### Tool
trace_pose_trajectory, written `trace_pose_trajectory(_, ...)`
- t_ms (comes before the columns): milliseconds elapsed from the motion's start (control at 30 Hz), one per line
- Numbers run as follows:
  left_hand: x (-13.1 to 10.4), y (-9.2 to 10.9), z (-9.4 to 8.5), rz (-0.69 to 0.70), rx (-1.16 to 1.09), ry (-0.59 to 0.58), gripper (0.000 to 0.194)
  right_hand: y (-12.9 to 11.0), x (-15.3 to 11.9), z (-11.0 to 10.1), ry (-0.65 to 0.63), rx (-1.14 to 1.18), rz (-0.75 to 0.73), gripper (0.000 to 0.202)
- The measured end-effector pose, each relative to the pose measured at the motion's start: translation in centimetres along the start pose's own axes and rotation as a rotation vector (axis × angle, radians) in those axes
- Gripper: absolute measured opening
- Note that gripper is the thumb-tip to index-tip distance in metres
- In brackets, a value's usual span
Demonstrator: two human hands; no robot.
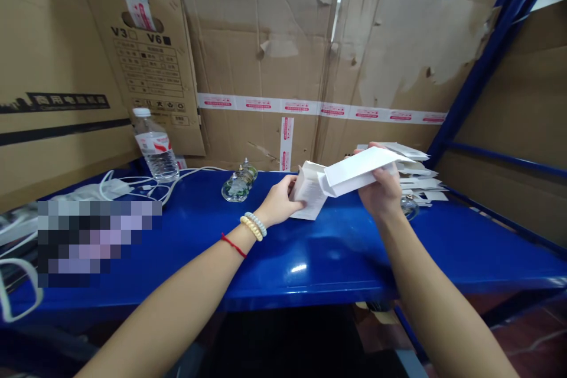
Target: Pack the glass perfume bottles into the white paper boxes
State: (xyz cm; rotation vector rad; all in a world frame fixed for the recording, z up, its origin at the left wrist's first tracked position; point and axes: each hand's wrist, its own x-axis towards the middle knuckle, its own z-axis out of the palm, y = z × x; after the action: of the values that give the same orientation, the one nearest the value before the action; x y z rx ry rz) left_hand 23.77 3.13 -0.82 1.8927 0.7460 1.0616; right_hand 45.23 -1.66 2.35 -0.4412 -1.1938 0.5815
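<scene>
My left hand [281,201] is closed around the side of a small white box [310,192], which stands on the blue shelf with its top end up. In my right hand [383,189] is a second white box [358,171], long and slim, held slanted in the air. Its left end meets the upper right of the first box; whether the two touch I cannot tell. Behind my right hand lies a stack of flat white cartons [420,174], partly hidden. A round glass piece [410,207] sits beside that hand, mostly covered by it.
Several small glass bottles [237,186] stand in a row left of my left hand. A water bottle [156,150] and white cables [170,189] are at the left. Cardboard sheets [261,59] line the back of the blue shelf [283,266]; a blue post [487,53] rises at right.
</scene>
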Motion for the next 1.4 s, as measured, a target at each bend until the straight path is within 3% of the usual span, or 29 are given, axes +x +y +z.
trace_pose_trajectory(133, 0.1, 0.2, -0.6, -0.074, -0.349, -0.209, 0.07, -1.1, -0.1, 0.4, -0.048, 0.096, 0.088, 0.058)
trace_pose_trajectory(267, 0.1, 0.3, -1.2, -0.12, -0.476, -0.299, 0.06, -1.6, -0.3, 0.6, -0.039, 0.09, 0.082, 0.059)
trace_pose_trajectory(433, -0.1, 0.3, -1.5, -0.074, -0.341, -0.283, 0.049, -1.5, -0.2, 0.2, -0.104, 0.038, 0.146, 0.067)
trace_pose_trajectory(633, -0.5, 0.6, -1.4, 0.088, -0.13, -0.252, 0.083, -1.0, 0.0, 0.0, -0.188, 0.06, 0.206, 0.077)
trace_pose_trajectory(733, -0.7, 0.5, -1.3, 0.134, -0.076, -0.225, 0.09, -0.9, -0.1, 0.1, -0.217, 0.077, 0.238, 0.08)
trace_pose_trajectory(1033, -1.0, -0.1, -1.0, 0.118, -0.052, -0.271, 0.087, -1.2, -0.6, 0.1, -0.303, 0.08, 0.27, 0.078)
trace_pose_trajectory(1233, -0.9, -0.6, -1.0, 0.127, -0.051, -0.294, 0.084, -1.1, -0.6, 0.1, -0.272, 0.058, 0.285, 0.083)
trace_pose_trajectory(1400, -0.9, -1.0, -1.0, 0.167, -0.006, -0.283, 0.096, -0.9, -0.9, 0.3, -0.276, 0.073, 0.308, 0.079)
